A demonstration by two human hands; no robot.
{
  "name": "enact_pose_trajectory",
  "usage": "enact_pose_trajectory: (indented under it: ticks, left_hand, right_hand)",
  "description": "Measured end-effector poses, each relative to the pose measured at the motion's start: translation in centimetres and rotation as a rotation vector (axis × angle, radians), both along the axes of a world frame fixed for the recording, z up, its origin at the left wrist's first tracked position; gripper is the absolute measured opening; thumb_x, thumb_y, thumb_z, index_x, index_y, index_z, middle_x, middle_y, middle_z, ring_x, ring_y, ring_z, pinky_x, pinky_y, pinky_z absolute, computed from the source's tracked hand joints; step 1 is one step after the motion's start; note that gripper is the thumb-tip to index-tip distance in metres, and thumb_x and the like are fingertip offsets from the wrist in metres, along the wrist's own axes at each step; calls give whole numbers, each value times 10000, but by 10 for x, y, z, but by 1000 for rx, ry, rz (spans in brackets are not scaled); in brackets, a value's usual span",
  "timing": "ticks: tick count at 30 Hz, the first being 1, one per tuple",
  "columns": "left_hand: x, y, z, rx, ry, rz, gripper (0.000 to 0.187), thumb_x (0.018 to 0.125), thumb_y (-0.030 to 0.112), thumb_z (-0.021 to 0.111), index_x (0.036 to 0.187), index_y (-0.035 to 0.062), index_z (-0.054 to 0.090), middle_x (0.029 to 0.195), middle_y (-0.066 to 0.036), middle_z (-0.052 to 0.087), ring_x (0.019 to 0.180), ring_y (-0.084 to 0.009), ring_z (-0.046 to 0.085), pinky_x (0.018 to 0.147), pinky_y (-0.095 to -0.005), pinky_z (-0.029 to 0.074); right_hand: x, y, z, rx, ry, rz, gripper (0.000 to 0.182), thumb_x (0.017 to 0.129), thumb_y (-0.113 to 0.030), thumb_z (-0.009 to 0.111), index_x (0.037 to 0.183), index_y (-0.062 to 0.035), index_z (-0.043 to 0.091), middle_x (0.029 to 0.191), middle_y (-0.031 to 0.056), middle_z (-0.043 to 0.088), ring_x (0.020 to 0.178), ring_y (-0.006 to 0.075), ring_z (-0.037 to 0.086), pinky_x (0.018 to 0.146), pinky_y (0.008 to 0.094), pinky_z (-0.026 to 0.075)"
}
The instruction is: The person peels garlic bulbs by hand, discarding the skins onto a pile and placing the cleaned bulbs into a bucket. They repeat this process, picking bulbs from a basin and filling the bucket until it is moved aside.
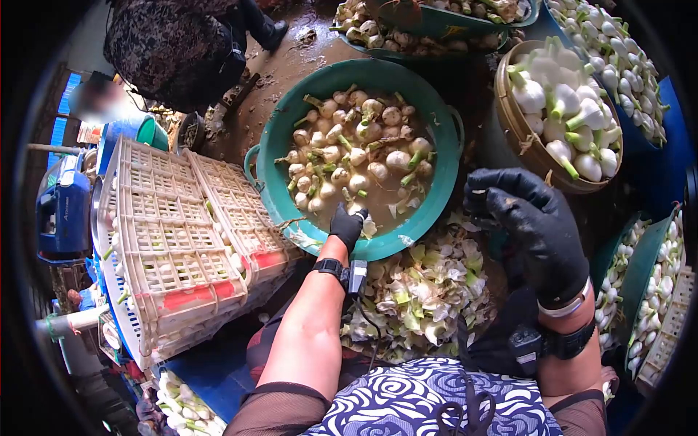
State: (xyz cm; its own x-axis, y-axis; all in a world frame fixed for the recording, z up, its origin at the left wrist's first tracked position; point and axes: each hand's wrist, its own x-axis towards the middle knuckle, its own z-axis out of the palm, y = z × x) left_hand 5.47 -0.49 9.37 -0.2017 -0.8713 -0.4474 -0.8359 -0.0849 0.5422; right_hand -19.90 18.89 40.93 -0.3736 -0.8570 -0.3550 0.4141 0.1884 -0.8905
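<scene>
My left hand [347, 227], in a black glove, reaches over the near rim of a round green tub [445, 182]. Its fingers close at a pale garlic bulb [355, 206], partly hidden by the glove. Many garlic bulbs with cut green stems float in the tub's murky brown water. To the right of the tub, my right hand [525, 227] is raised, also black-gloved, its fingers curled together. A small pale bit shows at those fingers; I cannot tell what they hold.
Peeled skins [429, 294] are heaped below the tub. White bulbs fill a round basket [509, 109] at the right. Slatted plastic crates [174, 240] stand left. More tubs of garlic line the back and right. Another person [171, 54] is at the upper left.
</scene>
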Motion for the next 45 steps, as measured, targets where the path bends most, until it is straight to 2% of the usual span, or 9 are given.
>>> enact_pose_trajectory:
  ticks: [5,8,11,19,21,23,27,31,45]
  left_hand:
    - [12,-30,-70,241,409,487,601,815,315,657,1296,20,451,1173,-237,562,1079,-330,551,889,-360,445]
    - [24,-50,-96,-131,-163,-516,296,844,225,560,1136,198,606,1037,-173,622,958,-329,593,814,-387,475]
    - [35,-44,-78,136,457,-307,353,804,179,618,1156,190,599,1031,-160,624,954,-329,591,796,-387,481]
    - [-29,32,212,657,1126,79,277,920,155,541,1146,0,576,1038,-97,629,873,-194,630,746,-320,538]
    - [-20,46,239,-439,625,-774,252,926,88,517,1147,-25,559,997,-87,624,879,-180,622,765,-302,523]
    - [-18,65,261,393,1100,-145,253,910,127,563,1122,-10,583,992,-73,628,878,-153,615,763,-286,515]
    - [-15,74,288,360,1133,-14,254,899,156,586,1093,-8,596,992,-69,634,872,-137,613,760,-273,509]
    - [-10,74,292,372,1144,32,239,886,135,592,1056,-33,599,949,-78,648,839,-148,624,758,-285,513]
    - [-5,69,294,452,1219,110,174,876,115,547,972,-26,580,837,-98,626,725,-199,641,688,-301,520]
  right_hand:
    - [11,-30,0,132,153,-32,267,872,-125,590,1094,21,597,929,29,623,854,76,543,777,234,446]
    - [11,-37,-4,223,145,48,257,850,-73,610,1092,11,601,921,34,627,818,74,551,746,218,453]
    - [15,-40,-11,183,166,26,256,842,-64,616,1083,18,600,924,50,634,827,78,565,747,214,458]
    - [61,-38,-53,-73,759,238,573,699,-223,735,1203,-24,549,1096,234,601,1031,333,594,896,353,461]
    - [76,-38,-69,-219,687,133,605,680,-198,748,1223,-36,537,1144,212,586,1100,333,555,935,368,439]
    - [78,-37,-63,-402,795,131,633,660,-178,762,1231,-38,529,1142,173,598,1098,311,559,947,366,430]
    - [81,-36,-44,-570,838,113,619,648,-126,756,1219,-36,535,1121,145,609,1067,312,572,937,367,439]
    - [94,-33,-47,-469,-150,171,589,724,38,658,1281,9,469,1203,118,575,1101,199,555,943,323,458]
    - [94,-48,-42,-445,-242,192,611,743,89,629,1313,19,421,1247,138,539,1099,221,553,916,329,482]
